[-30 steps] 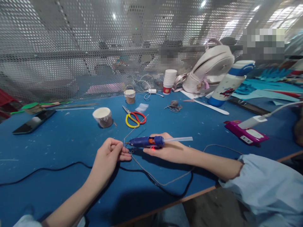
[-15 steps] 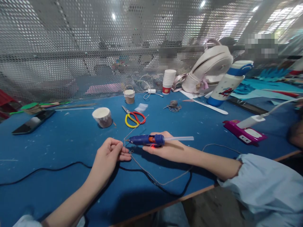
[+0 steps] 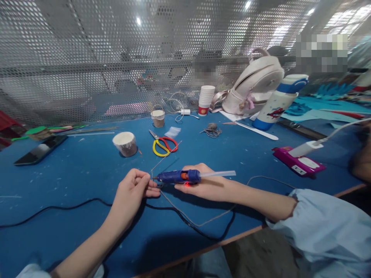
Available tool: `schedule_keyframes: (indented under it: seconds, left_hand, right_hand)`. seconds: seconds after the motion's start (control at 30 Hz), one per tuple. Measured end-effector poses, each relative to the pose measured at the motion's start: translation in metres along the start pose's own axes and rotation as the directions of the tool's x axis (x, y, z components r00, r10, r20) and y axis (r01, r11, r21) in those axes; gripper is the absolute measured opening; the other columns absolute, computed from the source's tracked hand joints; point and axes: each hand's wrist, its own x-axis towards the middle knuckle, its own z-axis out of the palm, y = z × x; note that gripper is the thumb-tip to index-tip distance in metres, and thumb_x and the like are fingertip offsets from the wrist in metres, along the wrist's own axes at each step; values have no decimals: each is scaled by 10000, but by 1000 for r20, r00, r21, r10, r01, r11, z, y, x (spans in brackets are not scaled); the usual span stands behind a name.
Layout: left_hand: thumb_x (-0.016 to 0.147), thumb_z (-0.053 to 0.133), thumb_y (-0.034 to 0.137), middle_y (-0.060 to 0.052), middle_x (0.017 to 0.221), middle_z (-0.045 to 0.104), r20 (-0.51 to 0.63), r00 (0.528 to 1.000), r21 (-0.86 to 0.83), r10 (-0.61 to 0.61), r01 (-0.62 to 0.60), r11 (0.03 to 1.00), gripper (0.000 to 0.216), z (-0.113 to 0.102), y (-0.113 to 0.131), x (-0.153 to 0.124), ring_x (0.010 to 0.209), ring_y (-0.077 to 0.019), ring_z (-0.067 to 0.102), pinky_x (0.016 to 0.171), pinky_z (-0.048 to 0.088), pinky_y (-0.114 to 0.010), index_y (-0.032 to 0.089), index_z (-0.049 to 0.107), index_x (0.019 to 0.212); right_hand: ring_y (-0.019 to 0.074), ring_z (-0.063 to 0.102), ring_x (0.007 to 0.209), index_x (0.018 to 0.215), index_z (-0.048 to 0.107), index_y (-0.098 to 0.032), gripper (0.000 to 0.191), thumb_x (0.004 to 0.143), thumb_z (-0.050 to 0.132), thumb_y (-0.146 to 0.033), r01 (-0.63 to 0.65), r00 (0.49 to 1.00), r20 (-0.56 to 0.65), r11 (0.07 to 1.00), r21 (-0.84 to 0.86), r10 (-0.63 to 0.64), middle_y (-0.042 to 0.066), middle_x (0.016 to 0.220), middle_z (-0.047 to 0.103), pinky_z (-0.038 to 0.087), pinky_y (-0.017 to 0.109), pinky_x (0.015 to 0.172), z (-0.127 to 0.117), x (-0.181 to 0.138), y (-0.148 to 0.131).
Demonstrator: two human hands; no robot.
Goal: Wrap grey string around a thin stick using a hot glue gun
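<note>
My right hand point(image 3: 203, 185) is wrapped round a blue glue gun point(image 3: 178, 176), with a clear glue stick point(image 3: 218, 173) poking from its back and a red light glowing beneath. Its nozzle points left and meets the thin grey string at my left fingertips. Thumb and forefinger of my left hand point(image 3: 135, 185) pinch that string point(image 3: 171, 202), which is curled into a small loop by the fingers. One string end rises towards the scissors point(image 3: 162, 146), which have one yellow and one red handle. The rest trails in a curve across the table to the right.
A string-wrapped paper cup point(image 3: 130, 148) and a small basket point(image 3: 158, 119) stand beyond my hands. Grey string point(image 3: 212, 130), stacked cups point(image 3: 205, 100), a bottle point(image 3: 275, 102) and a backpack point(image 3: 255, 85) are farther back. A purple power strip point(image 3: 300, 162) sits right; a black cable point(image 3: 98, 199) crosses in front.
The glue gun has dipped slightly, its nozzle coming down closer to the left fingertips. The left hand keeps its pinch in nearly the same place.
</note>
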Motion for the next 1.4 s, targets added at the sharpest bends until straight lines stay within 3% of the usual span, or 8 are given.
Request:
schedule_keyframes:
  seconds: [0.2,0.43,0.63,0.83,1.0,1.13,1.3,1.4]
  left_hand:
    - [692,656,389,-12,600,660,6,1000,-8,-6,6,1000,277,1,0,0,521,-192,672,577,560,-338,172,502,770]
    - [695,653,381,-16,607,662,1,1000,7,-4,4,1000,270,1,1,-1,517,-196,673,569,559,-336,168,506,771]
    - [704,652,390,-9,599,657,28,1000,-12,5,-5,1000,275,0,-1,1,529,-190,674,583,562,-334,168,503,769]
    - [700,657,372,-14,600,663,3,1000,3,-8,8,1000,265,0,1,-1,509,-189,669,564,559,-328,166,508,773]
    - [723,642,377,-13,604,665,27,1000,-2,8,-8,1000,261,0,-1,0,523,-187,673,570,561,-324,164,504,784]
    - [741,631,377,-2,605,660,33,999,1,3,-3,1000,256,-1,-3,2,521,-178,671,574,562,-319,162,502,793]
    - [754,619,364,-4,612,663,44,999,8,10,-10,1000,239,-2,-3,2,534,-181,675,584,566,-323,159,504,796]
    - [757,615,357,1,601,659,36,999,6,2,-2,1000,231,-1,-2,1,523,-180,672,582,567,-327,161,500,794]
  right_hand:
    - [90,452,535,689,554,-167,239,774,602,-385,2,997,-76,1000,11,-1,-13,641,553,329,217,508,0,1,0]
    - [72,376,493,637,526,-162,289,774,608,-402,52,999,17,998,-36,-52,-35,568,476,284,213,480,-1,-1,-1]
    - [86,430,526,692,550,-165,253,769,608,-399,3,996,-86,1000,24,-1,-18,624,530,319,214,500,-1,0,2]
    - [81,389,506,637,516,-168,284,778,607,-397,60,998,31,998,-29,-59,-34,570,468,289,220,497,-2,0,-1]
    - [81,406,516,668,535,-166,265,784,602,-395,42,998,-46,999,-22,-43,-28,598,504,307,215,514,-2,-1,-1]
    - [79,404,518,641,518,-161,285,782,606,-393,73,997,-8,996,-45,-74,-30,580,490,303,214,517,-2,-1,0]
    - [80,406,521,664,527,-161,268,780,603,-390,58,997,-47,998,-14,-59,-31,588,497,310,213,519,-3,0,0]
    - [76,386,506,641,516,-161,282,778,601,-393,71,997,5,997,-26,-71,-37,570,469,297,215,504,-3,0,0]
